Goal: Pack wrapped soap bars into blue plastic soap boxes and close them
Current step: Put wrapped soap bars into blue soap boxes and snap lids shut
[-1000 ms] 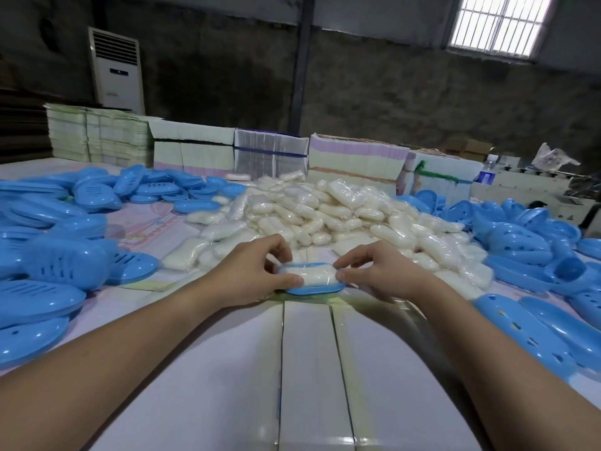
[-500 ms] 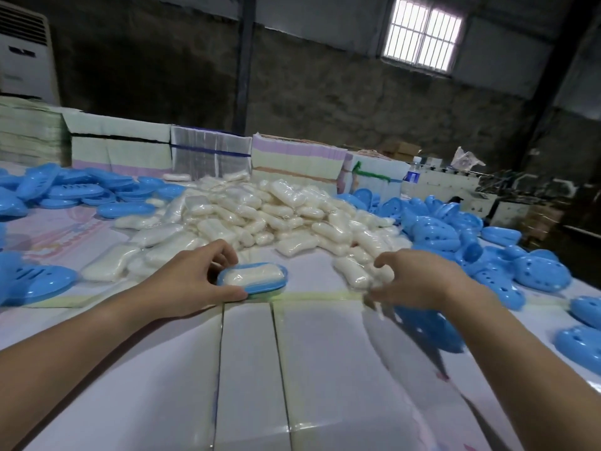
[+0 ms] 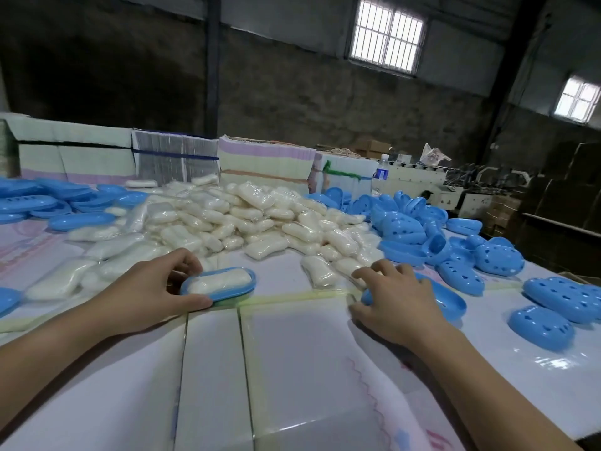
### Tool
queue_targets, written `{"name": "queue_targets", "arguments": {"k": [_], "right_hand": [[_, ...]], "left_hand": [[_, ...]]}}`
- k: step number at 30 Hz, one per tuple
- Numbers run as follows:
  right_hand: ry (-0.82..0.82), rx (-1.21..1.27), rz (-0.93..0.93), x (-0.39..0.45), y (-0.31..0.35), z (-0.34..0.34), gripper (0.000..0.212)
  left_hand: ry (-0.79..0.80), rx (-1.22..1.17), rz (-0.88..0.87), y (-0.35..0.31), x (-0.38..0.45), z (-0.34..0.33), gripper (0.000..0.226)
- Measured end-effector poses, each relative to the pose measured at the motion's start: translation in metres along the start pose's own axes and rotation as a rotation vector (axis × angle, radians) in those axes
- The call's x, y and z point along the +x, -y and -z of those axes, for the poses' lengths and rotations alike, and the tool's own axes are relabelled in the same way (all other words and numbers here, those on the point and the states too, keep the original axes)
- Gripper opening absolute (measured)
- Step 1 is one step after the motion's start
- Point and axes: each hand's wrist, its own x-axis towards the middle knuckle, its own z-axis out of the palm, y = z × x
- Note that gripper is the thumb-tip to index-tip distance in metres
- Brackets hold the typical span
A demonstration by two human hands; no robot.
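Near the desk's middle, the left hand is pinching the soap-filled box base, while the right hand's spread fingers are resting on, perhaps gripping, a lid; being light, stiff and slippery, it is best gripped by its rim.

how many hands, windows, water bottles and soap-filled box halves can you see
left hand and right hand: 2
windows: 2
water bottle: 1
filled box half: 1
total: 6
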Motion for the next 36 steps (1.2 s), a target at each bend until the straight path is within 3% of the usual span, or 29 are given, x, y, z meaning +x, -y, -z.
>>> {"name": "queue_targets", "arguments": {"k": [3, 8, 15, 24, 29, 36], "right_hand": [[0.103, 0.040, -0.053, -0.007, 0.002, -0.003, 0.059], [-0.081, 0.200, 0.052, -0.008, 0.021, -0.010, 0.056], [-0.133, 0.591, 0.225, 0.024, 0.066, 0.003, 0.055], [0.043, 1.052, 0.464, 0.063, 0.139, 0.005, 0.051], [0.094, 1.051, 0.549, 0.069, 0.138, -0.018, 0.055], [0.147, 0.891, 0.701, 0.072, 0.145, -0.012, 0.046]], "left_hand": [[-0.010, 0.003, 0.000, 0.002, 0.001, 0.000, 0.038], [-0.003, 0.000, 0.005, 0.004, 0.002, -0.002, 0.041], [0.004, -0.031, 0.001, 0.006, 0.004, 0.000, 0.045], [0.061, -0.134, -0.039, 0.003, 0.001, 0.003, 0.055], [0.078, -0.150, -0.029, 0.008, 0.004, 0.004, 0.062], [0.068, -0.202, -0.041, 0.007, 0.004, 0.001, 0.073]]}}
